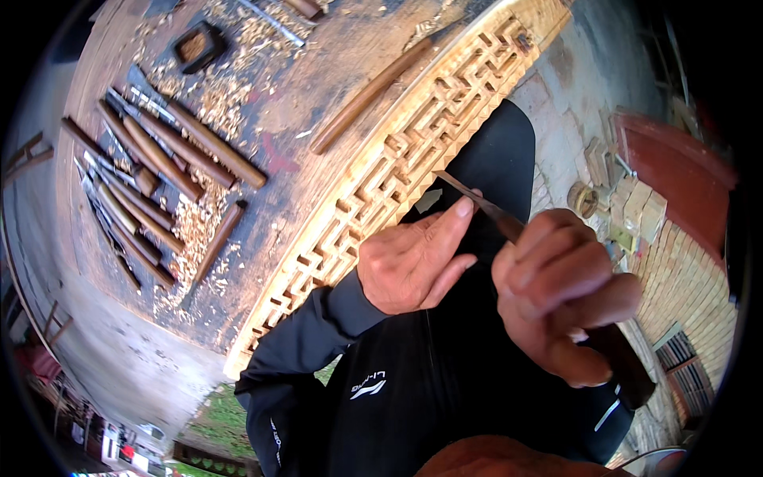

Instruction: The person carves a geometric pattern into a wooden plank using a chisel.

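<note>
My right hand (556, 290) is closed around a carving chisel (497, 216) with a narrow blade. Its dark wooden handle sticks out below the fist. My left hand (413, 262) has its fingers apart, and one fingertip rests at the blade. That hand lies by the near edge of a long, pale carved wooden board (373, 163) with a cut-through fret pattern. The blade's tip points at this edge, which has a row of small notches. Whether the tip touches the wood I cannot tell.
Several wood-handled chisels (163, 155) lie in a group among shavings on the worn wooden table (294, 79). A single wooden-handled tool (369, 99) lies just behind the board. Farther back stands a small dark box (199, 48). Stacked blocks (640, 207) are at the right.
</note>
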Demonstrator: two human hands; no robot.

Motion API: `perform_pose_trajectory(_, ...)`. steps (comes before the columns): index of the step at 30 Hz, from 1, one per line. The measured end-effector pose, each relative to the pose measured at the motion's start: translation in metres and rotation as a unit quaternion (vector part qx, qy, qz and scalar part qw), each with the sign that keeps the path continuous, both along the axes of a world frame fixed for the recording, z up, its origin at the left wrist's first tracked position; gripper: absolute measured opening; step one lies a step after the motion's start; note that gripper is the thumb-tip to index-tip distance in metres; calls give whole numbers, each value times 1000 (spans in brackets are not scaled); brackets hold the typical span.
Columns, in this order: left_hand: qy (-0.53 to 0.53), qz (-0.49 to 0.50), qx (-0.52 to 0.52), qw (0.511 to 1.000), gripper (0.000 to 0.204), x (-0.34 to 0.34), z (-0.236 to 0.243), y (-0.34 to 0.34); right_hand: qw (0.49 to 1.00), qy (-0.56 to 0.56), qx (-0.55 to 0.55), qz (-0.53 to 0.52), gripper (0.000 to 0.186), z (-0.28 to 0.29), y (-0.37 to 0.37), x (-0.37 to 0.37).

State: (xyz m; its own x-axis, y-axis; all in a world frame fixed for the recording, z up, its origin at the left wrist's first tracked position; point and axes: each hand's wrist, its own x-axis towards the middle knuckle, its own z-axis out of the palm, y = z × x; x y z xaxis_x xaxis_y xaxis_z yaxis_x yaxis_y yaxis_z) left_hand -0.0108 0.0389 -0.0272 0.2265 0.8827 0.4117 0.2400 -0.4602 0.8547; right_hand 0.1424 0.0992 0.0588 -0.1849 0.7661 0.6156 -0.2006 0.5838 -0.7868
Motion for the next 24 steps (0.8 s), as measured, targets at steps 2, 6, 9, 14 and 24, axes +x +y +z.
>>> perform_pose_trajectory(2, -10, 2, 46, 999, 77, 6, -8, 3, 999, 42, -10, -27, 46, 8, 0, 2)
perform_pose_trajectory(6, 26, -30, 37, 999, 85, 2, -2, 3, 998, 52, -13, 28, 37, 8, 7, 14)
perform_pose_trajectory(9, 17, -19, 67, 997, 87, 6, -6, 7, 999, 11, -17, 51, 40, 7, 8, 21)
perform_pose_trajectory(14, 4, 29, 79, 996, 77, 9, -12, 2, 995, 31, -35, 85, 46, 0, 4, 12)
perform_pose_trajectory(24, -1, 64, 30, 997, 68, 5, -4, 3, 995, -36, -52, 82, 59, -4, 6, -3)
